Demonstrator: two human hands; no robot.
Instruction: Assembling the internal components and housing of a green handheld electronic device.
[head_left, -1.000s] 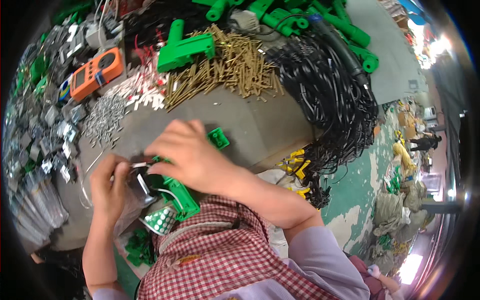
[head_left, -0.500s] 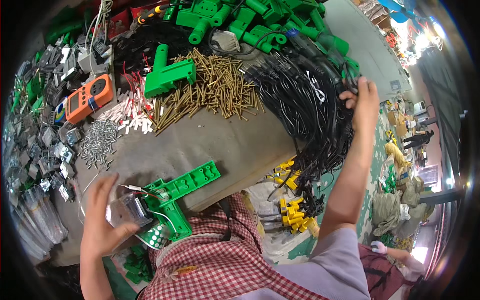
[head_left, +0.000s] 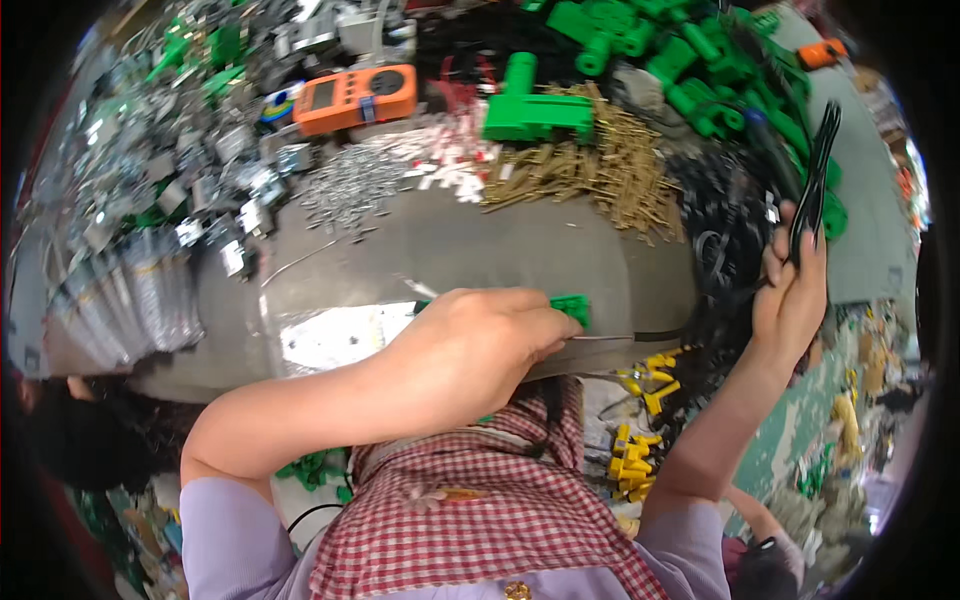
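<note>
My left hand [head_left: 490, 340] reaches across the table's near edge, fingers curled together over the green plastic housing [head_left: 572, 310]. Most of that housing is hidden under the hand. A thin pale strand shows at the fingertips; what they pinch cannot be made out. Off to the right, my right hand [head_left: 795, 290] is closed around a folded black power cord [head_left: 820, 170], which stands up out of the fingers. Beside that hand lies the heap of black cords [head_left: 720, 220], blurred, and a dark screwdriver-like tool [head_left: 775, 150].
Gold screws [head_left: 630, 180] and a green housing half [head_left: 535, 115] lie at the back. Left of them are silver screws [head_left: 345, 190], an orange meter [head_left: 355, 100] and metal parts [head_left: 230, 150]. Clear plastic sleeves [head_left: 130, 300] lie left. Yellow parts [head_left: 632, 460] sit below the table.
My left hand has moved right, from open beside the green housing to curled over it. My right hand has drawn a black cord up from the heap. The view has turned.
</note>
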